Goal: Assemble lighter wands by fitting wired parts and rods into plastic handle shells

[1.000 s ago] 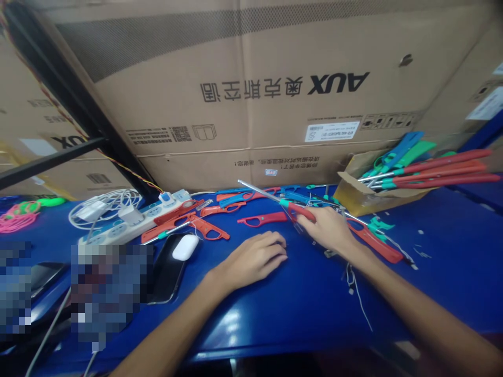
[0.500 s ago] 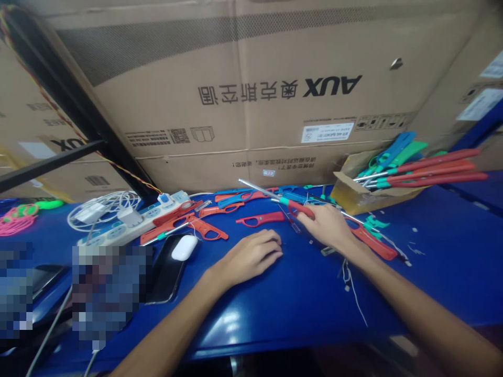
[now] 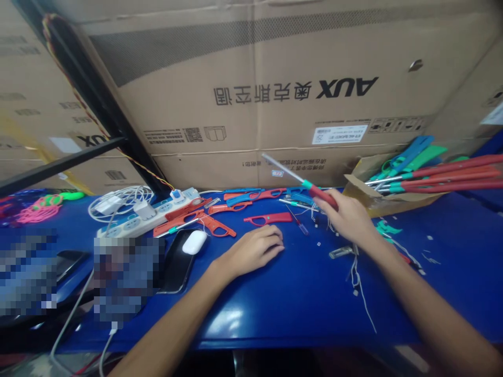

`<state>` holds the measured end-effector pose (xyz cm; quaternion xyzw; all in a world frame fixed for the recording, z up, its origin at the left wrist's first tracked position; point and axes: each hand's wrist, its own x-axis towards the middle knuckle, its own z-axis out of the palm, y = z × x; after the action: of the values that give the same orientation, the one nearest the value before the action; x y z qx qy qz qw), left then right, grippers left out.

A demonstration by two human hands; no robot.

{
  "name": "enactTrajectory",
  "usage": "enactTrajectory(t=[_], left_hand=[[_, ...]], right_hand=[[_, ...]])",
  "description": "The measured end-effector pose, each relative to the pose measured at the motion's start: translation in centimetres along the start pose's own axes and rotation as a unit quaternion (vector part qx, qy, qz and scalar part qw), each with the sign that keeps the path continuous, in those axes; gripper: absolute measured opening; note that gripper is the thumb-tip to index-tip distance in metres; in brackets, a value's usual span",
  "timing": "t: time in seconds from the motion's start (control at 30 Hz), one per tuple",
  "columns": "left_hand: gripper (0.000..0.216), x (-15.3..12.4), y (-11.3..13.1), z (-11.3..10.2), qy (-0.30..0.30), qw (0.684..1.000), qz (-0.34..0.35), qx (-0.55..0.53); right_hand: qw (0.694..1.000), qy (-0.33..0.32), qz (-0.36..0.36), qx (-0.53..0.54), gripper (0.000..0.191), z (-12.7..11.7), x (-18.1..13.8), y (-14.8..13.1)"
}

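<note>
My right hand [image 3: 351, 217] is closed around the red handle of a long-nosed gas lighter [image 3: 320, 193]. The metal tube slants up and left, with a green collar at its base. On the blue table rests my left hand [image 3: 255, 248], fingers loosely bent and slightly apart, with nothing visible in it. Just beyond it lies a red handle shell [image 3: 269, 218], near a small screwdriver [image 3: 302, 226]. Under my right wrist are a small metal piece [image 3: 341, 252] and thin white wires [image 3: 359, 283].
A carton [image 3: 381, 204] at the right holds several finished-looking lighters. Orange handle parts [image 3: 218, 225] lie at the left, beside a power strip [image 3: 137, 222]. A phone [image 3: 176, 267] carries a white earphone case [image 3: 195, 242]. A large cardboard box [image 3: 255, 125] stands behind.
My right hand has lifted the lighter slightly, raising its tube tip against the cardboard box. The view has shifted left, so things appear farther right. My left hand stays on the table.
</note>
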<state>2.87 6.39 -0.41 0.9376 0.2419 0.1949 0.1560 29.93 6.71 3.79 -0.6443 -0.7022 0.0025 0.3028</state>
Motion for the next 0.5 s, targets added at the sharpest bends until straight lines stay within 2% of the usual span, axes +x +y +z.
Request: enactTrajectory(t=[0.1, 0.17, 0.2, 0.23, 0.37, 0.43, 0.5], left_hand=[[0.023, -0.1, -0.3, 0.0, 0.0, 1.0, -0.004, 0.005], [0.023, -0.1, -0.5, 0.0, 0.004, 1.0, -0.005, 0.008], [0.023, -0.2, -0.6, 0.0, 0.005, 1.0, -0.005, 0.009], [0.023, -0.2, -0.6, 0.0, 0.006, 1.0, -0.004, 0.01], [0.023, -0.2, -0.4, -0.1, 0.004, 1.0, 0.006, 0.009], [0.024, -0.1, -0.1, -0.1, 0.007, 1.0, 0.016, 0.003], [0.025, 0.1, 0.2, -0.2, 0.016, 1.0, 0.024, -0.005]], right_hand=[[0.992, 0.122, 0.003, 0.006, 0.033, -2.4, 0.5, 1.3], [0.971, 0.234, 0.008, -0.045, 0.037, -4.7, 1.0, 2.6], [0.961, 0.259, -0.003, -0.094, 0.036, -5.9, 1.2, 3.5], [0.952, 0.265, -0.015, -0.153, 0.035, -7.1, 1.5, 4.5], [0.921, 0.195, -0.049, -0.334, 0.036, -10.9, 3.3, 9.5], [0.912, 0.161, -0.026, -0.375, 0.037, -11.7, 4.5, 12.4], [0.926, 0.104, -0.005, -0.364, 0.029, -11.9, 5.8, 15.3]])
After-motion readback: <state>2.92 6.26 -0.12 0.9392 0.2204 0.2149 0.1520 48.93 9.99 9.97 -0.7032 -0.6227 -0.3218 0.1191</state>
